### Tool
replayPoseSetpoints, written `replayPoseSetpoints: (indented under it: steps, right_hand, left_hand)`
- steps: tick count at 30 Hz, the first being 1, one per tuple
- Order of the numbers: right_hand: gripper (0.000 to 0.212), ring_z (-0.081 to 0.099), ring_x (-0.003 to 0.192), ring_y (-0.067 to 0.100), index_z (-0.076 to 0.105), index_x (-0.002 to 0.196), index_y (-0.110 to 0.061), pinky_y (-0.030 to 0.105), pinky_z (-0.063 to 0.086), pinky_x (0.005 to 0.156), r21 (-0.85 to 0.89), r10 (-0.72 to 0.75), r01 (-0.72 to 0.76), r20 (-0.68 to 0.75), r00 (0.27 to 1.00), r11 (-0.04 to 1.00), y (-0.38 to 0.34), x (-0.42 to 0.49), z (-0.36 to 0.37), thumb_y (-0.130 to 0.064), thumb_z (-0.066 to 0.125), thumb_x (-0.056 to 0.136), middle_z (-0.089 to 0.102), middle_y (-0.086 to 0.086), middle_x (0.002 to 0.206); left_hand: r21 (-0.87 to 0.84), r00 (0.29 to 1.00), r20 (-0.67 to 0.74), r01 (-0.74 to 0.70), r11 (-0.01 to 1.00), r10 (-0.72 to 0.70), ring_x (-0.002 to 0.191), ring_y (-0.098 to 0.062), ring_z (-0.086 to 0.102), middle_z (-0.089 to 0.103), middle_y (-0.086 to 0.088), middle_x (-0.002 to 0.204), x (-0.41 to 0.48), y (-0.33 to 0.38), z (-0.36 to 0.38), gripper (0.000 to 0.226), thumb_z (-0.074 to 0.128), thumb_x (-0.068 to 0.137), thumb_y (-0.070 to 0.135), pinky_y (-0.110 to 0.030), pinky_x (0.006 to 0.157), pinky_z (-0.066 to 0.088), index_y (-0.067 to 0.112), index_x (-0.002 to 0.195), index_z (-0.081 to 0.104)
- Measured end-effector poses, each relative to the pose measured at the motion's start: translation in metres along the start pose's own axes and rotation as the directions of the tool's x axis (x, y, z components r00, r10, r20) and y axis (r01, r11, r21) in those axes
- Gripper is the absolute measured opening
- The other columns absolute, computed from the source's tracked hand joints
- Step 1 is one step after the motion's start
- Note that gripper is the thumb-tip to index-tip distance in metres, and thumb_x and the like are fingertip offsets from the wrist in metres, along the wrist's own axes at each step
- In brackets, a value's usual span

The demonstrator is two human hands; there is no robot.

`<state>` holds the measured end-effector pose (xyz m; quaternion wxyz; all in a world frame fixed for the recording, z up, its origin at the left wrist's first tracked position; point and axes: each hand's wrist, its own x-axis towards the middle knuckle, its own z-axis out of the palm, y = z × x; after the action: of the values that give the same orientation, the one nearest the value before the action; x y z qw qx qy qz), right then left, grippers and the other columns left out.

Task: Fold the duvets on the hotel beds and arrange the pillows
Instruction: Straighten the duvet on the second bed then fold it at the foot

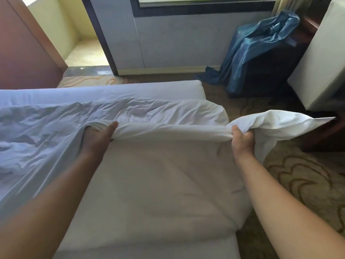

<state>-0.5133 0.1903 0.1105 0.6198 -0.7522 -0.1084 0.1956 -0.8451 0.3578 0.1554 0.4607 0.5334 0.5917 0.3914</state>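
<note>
A white duvet (56,131) lies rumpled across the left and middle of the bed (158,184). Its near edge is stretched taut between both hands. My left hand (97,137) grips that edge near the bed's middle, thumb on top and fingers tucked under the fabric. My right hand (241,141) clutches the duvet's corner past the bed's right side, and the corner flares out to the right above the carpet. The sheet below the held edge is bare. No pillow is in view.
A dark stand (265,68) draped with blue cloth (257,47) sits beyond the bed's far right corner. A white upholstered panel (321,58) on a wooden frame stands at the right. Patterned carpet (298,184) runs between. A doorway (84,53) opens at the back left.
</note>
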Motion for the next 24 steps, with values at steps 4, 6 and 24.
replayPoseSetpoints:
  steps: [4, 6, 24]
  right_hand:
    - [0.052, 0.053, 0.127, 0.024, 0.048, 0.140, -0.006, 0.033, 0.040, 0.110, -0.044, 0.001, -0.002, -0.013, 1.000, 0.999, 0.013, 0.054, 0.048, -0.026, 0.057, 0.093, 0.058, 0.009, 0.137]
    - [0.055, 0.052, 0.130, 0.026, 0.046, 0.143, -0.006, 0.033, 0.039, 0.111, -0.068, 0.007, -0.009, -0.033, 0.999, 0.998, 0.017, 0.083, 0.071, -0.029, 0.056, 0.094, 0.056, 0.010, 0.141]
    - [0.073, 0.049, 0.130, 0.027, 0.048, 0.139, -0.007, 0.039, 0.037, 0.113, -0.196, -0.141, 0.148, 0.048, 0.989, 0.969, 0.089, 0.268, 0.241, -0.053, 0.046, 0.082, 0.053, 0.013, 0.139]
  left_hand:
    - [0.055, 0.997, 0.056, -0.061, 0.997, 0.058, 0.086, -0.027, 0.069, 0.066, -0.004, 0.081, 0.070, -0.001, 0.029, 0.023, 0.074, 0.085, 0.034, -0.050, 0.087, 0.058, 0.014, 0.075, 0.068]
    - [0.090, 0.994, 0.060, -0.101, 0.991, 0.096, 0.082, -0.028, 0.068, 0.065, -0.004, 0.079, 0.106, -0.001, 0.046, 0.027, 0.074, 0.084, 0.038, -0.051, 0.086, 0.058, 0.014, 0.074, 0.067]
    - [0.247, 0.986, 0.076, -0.164, 0.955, 0.149, 0.130, -0.021, 0.049, 0.058, -0.008, 0.133, 0.301, -0.122, 0.139, 0.055, 0.053, 0.095, 0.046, -0.027, 0.111, 0.031, 0.008, 0.134, 0.054]
